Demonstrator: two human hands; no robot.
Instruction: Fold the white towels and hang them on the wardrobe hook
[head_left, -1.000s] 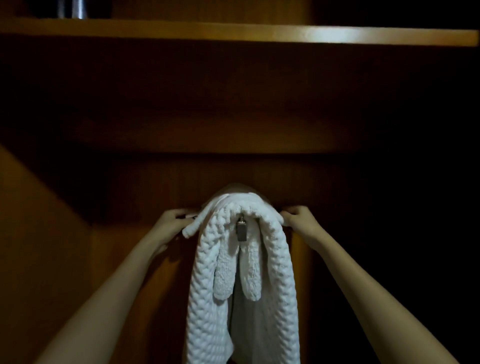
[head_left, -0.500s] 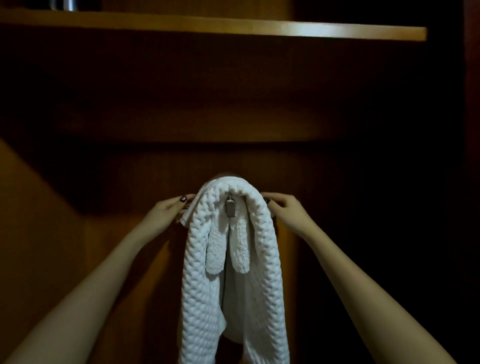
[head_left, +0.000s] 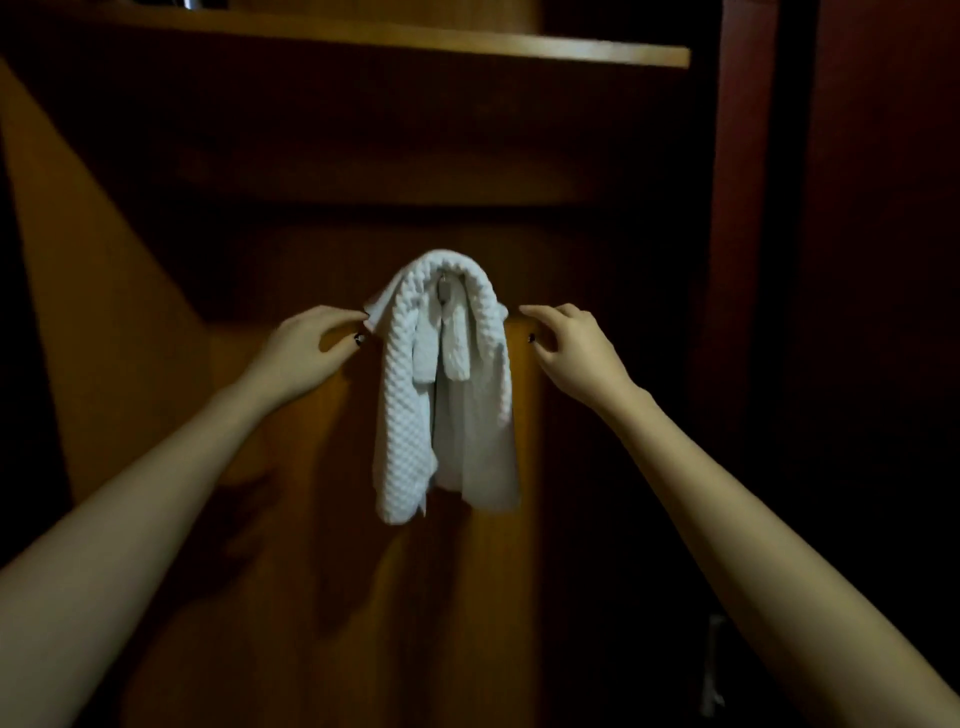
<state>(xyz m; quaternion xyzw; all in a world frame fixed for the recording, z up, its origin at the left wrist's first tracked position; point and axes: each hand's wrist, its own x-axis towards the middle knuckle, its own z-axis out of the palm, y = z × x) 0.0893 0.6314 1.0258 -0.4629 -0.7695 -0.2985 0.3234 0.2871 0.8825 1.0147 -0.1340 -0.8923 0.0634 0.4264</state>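
Dim wardrobe interior, head view.

- White waffle-weave towel (head_left: 405, 395) hangs at centre frame, draped over the wardrobe hook (head_left: 443, 292). Only a small metal piece of the hook shows under the top fold. Two short ends dangle in front, and longer folds drop toward 6 o'clock.
- A smoother white layer (head_left: 480, 447) hangs behind. Cannot tell whether it is a second towel or the same one's other face.
- Left hand (head_left: 306, 353) is at 9 o'clock of the towel's top. Its fingers are loosely curved and gripping nothing. The forefinger tip is at the towel's jutting corner, touching or nearly so.
- Right hand (head_left: 571, 348) is at 3 o'clock. Its fingers are relaxed and empty, just beside the towel with a dark gap between.
- Wooden shelf (head_left: 467, 47) runs across at 12 o'clock.

Progress, as judged: the fold and hang look done for this load, since the towel carries its own weight on the hook. The corner poking out at 9 o'clock may want tucking. No other towels are in view, so what remains cannot be told.
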